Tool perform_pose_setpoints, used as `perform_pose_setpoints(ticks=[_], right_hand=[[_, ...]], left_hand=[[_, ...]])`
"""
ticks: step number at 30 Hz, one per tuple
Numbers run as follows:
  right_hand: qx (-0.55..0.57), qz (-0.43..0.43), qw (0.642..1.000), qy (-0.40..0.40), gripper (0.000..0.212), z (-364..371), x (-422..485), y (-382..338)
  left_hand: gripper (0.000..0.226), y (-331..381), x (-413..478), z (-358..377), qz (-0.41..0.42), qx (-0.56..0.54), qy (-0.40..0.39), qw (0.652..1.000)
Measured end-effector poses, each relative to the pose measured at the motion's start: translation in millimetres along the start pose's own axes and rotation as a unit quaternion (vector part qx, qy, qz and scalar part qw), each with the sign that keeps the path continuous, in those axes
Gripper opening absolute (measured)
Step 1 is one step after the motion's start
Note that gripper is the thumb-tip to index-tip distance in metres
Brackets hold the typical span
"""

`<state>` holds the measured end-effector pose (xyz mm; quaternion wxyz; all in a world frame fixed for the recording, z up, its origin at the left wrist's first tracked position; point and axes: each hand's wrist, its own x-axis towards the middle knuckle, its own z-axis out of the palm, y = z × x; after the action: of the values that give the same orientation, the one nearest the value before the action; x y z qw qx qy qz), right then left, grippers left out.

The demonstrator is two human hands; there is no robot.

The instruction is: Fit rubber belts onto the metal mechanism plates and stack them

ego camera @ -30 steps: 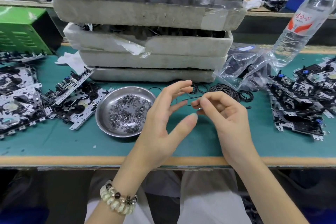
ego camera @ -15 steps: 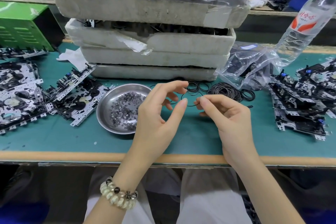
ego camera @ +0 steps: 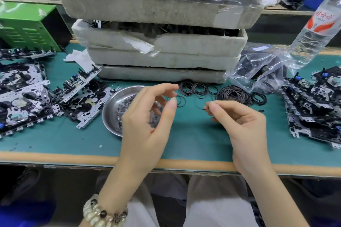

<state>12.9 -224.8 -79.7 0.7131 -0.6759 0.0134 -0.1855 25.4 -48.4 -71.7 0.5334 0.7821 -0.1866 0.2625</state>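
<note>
1. Green matting covers the bench [ego camera: 193, 138], with a wooden strip along its near edge; five grey foam trays [ego camera: 166, 46] stand stacked at upper centre.
2. We see the rubber belts [ego camera: 233, 96] as thin black rings, some brownish, heaped on the mat just below the trays, centre to centre-right. They are too many and too tangled for us to count.
3. Our right hand [ego camera: 243, 125], at centre-right, has its fingers curled, and thumb and forefinger pinch one single belt [ego camera: 200, 106], which hangs as a slack black arc to the left.
4. Our left hand [ego camera: 144, 121], at centre, is half curled, with thumb and forefinger close but apart. A small loop lies just beside the thumb tip; we cannot tell whether the hand holds it.
5. We see the mechanism plates [ego camera: 24, 97] as perforated silver metal carrying black parts. They overlap in one group at the left and another [ego camera: 313, 112] at the right; we cannot count them.
6. One steel bowl [ego camera: 110, 114] of tiny rings sits partly behind the left hand.
7. One water bottle [ego camera: 317, 31] leans at the upper right, above clear plastic bags [ego camera: 262, 66].
8. One green box [ego camera: 25, 24] sits at the upper left.
</note>
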Motion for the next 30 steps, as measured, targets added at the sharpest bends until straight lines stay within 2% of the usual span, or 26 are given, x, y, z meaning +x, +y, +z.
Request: perform_pose_setpoints(ticks=[2,4,7,9,11,13,15,17,19,22,26,28,30], right_hand=[[-0.003,0.002,1.0,0.0,0.01,0,-1,0],[-0.003,0.003,1.0,0.001,0.01,0,-1,0],[0.002,0.003,1.0,0.004,0.009,0,-1,-1],[-0.002,0.006,1.0,0.006,0.011,1,-1,-1],[-0.004,0.01,1.0,0.008,0.011,1,-1,-2],[-0.005,0.011,1.0,0.009,0.011,2,-1,-3],[-0.008,0.013,1.0,0.009,0.012,2,-2,-4],[-0.009,0.017,1.0,0.009,0.011,2,-2,-4],[-0.007,0.02,1.0,0.01,0.011,2,-2,-4],[-0.009,0.022,1.0,0.01,0.011,1,-1,-3],[-0.01,0.022,1.0,0.009,0.014,2,-1,-3],[-0.008,0.023,1.0,0.007,0.014,2,-1,-3],[-0.009,0.024,1.0,0.006,0.014,2,-1,-2]], left_hand=[[0.018,-7,1,-23,0.025,0.1,0.001,0.995],[0.017,-17,5,-50,0.054,0.225,0.01,0.973],[0.021,-39,15,-90,0.088,0.421,0.037,0.902],[0.028,-55,24,-113,0.068,0.531,0.037,0.844],[0.038,-68,32,-130,0.026,0.581,0.012,0.813],[0.042,-76,39,-139,0.011,0.603,-0.003,0.797],[0.033,-81,44,-143,0.043,0.619,0.002,0.784],[0.019,-83,48,-144,0.109,0.635,0.017,0.765],[0.014,-85,48,-146,0.161,0.643,0.036,0.747],[0.017,-93,46,-153,0.146,0.623,0.076,0.765],[0.031,-101,47,-166,0.076,0.517,0.118,0.845],[0.034,-104,49,-171,0.078,0.46,0.127,0.875],[0.03,-105,50,-172,0.097,0.423,0.128,0.892]])
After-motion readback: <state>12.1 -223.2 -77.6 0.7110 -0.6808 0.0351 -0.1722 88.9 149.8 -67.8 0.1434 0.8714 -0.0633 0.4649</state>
